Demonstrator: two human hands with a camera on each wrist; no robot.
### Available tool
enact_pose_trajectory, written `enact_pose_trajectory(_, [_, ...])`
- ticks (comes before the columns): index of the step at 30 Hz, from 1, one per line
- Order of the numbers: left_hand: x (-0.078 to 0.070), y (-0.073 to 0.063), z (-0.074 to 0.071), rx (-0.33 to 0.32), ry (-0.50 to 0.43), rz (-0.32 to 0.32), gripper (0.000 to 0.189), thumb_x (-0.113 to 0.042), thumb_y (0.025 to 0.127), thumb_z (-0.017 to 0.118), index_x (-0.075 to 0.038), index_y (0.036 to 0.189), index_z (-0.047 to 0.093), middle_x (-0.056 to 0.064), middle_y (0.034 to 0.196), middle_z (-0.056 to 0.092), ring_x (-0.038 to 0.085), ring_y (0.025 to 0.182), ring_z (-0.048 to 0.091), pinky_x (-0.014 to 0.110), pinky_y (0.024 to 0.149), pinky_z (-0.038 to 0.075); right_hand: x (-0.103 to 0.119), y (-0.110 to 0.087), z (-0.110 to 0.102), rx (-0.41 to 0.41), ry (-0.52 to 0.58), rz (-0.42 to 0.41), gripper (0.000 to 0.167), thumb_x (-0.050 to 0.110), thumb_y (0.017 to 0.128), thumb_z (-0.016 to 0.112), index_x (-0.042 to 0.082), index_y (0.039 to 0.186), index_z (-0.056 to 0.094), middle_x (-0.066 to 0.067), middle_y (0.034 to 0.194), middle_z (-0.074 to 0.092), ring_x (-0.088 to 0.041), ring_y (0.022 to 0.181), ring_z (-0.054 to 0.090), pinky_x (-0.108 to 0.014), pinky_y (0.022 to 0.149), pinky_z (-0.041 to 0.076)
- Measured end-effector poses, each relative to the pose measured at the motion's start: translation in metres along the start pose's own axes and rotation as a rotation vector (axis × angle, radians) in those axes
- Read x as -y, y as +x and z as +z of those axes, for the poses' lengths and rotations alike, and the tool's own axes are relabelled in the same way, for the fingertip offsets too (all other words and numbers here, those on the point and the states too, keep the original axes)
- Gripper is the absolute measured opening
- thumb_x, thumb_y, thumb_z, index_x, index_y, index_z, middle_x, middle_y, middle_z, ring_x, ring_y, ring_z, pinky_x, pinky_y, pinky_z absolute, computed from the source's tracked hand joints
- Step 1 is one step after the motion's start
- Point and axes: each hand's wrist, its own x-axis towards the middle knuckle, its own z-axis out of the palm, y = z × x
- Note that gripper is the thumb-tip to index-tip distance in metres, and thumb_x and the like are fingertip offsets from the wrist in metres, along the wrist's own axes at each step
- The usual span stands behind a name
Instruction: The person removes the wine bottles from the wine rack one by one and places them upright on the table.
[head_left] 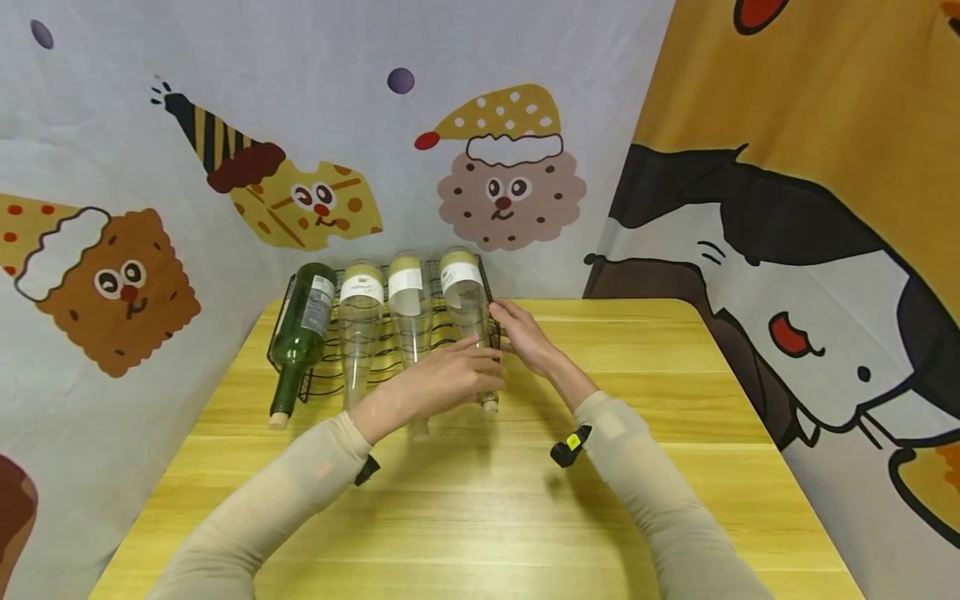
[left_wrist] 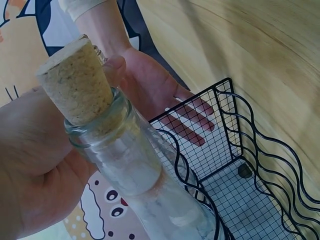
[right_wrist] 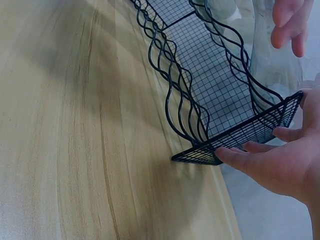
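Pale, close-fitting sleeves closest to the viewer: left sleeve slanting up and rightward from the lower edge, right sleeve slanting up and leftward. Forearms converge over the rack's right end.

Left hand: palm down, back of hand up, wrist above the bottle necks, fingers pointing right. Fingers loosely bent, unclenched; whether a fingertip meets glass cannot be told. Left wrist view puts a corked neck close by this hand.

Right hand: opened out, fingers extended, laid against the outside of the rack's end panel; fingers visible through the mesh.

Wire rack sits toward the table's far edge. Black metal: fine square mesh for floor and end, wavy rods along the sides.

Four bottles lie in it side by side, necks toward the person. Leftmost, a green glass bottle with a grey-white label. Next, three clear ones: first clear bottle, middle clear bottle, right clear bottle, white-labelled, yellowish near the base. Cork: tapered, speckled tan, standing proud of a thick glass lip.

Table: yellow, streaky wood grain, glossy.
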Motion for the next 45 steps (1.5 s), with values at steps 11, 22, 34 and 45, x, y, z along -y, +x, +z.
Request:
enact_pose_trajectory(11, [0.0,-0.002,-0.002,-0.068,0.047,0.029,0.038,-0.017,0.095,0.086,-0.021,0.132,0.081,-0.003,0.141,0.08,0.023,0.148,0.067,0.055,0.139,0.041,0.0,0.001,-0.001,0.01,-0.016,-0.01,0.074,0.06,0.12,0.04,0.022,0.182,0.023,-0.012,0.19,0.022,-0.046,0.175,0.022,-0.073,0.135,0.039])
enact_pose_trajectory(22, [0.002,-0.004,0.001,-0.156,0.04,0.056,0.036,-0.016,0.095,0.086,-0.018,0.13,0.078,-0.002,0.142,0.079,0.024,0.149,0.066,0.053,0.136,0.045,0.0,0.001,-0.001,0.014,-0.015,-0.007,0.075,0.059,0.121,0.041,0.022,0.182,0.021,-0.01,0.191,0.019,-0.045,0.176,0.023,-0.071,0.135,0.041])
enact_pose_trajectory(34, [0.008,-0.007,-0.01,-0.312,0.048,0.06,0.044,-0.011,0.1,0.085,-0.009,0.143,0.072,0.007,0.146,0.077,0.029,0.143,0.071,0.049,0.129,0.055,0.002,0.0,-0.002,0.013,0.002,0.002,0.076,0.057,0.121,0.041,0.018,0.183,0.017,-0.012,0.191,0.018,-0.048,0.174,0.026,-0.07,0.137,0.039])
enact_pose_trajectory(45, [0.014,-0.009,-0.02,-0.383,0.074,0.005,0.052,-0.008,0.097,0.089,-0.005,0.146,0.073,0.014,0.151,0.075,0.031,0.141,0.073,0.041,0.121,0.061,0.0,0.0,-0.002,0.037,0.025,-0.003,0.076,0.056,0.122,0.039,0.02,0.184,0.014,-0.014,0.19,0.02,-0.045,0.173,0.029,-0.069,0.14,0.035])
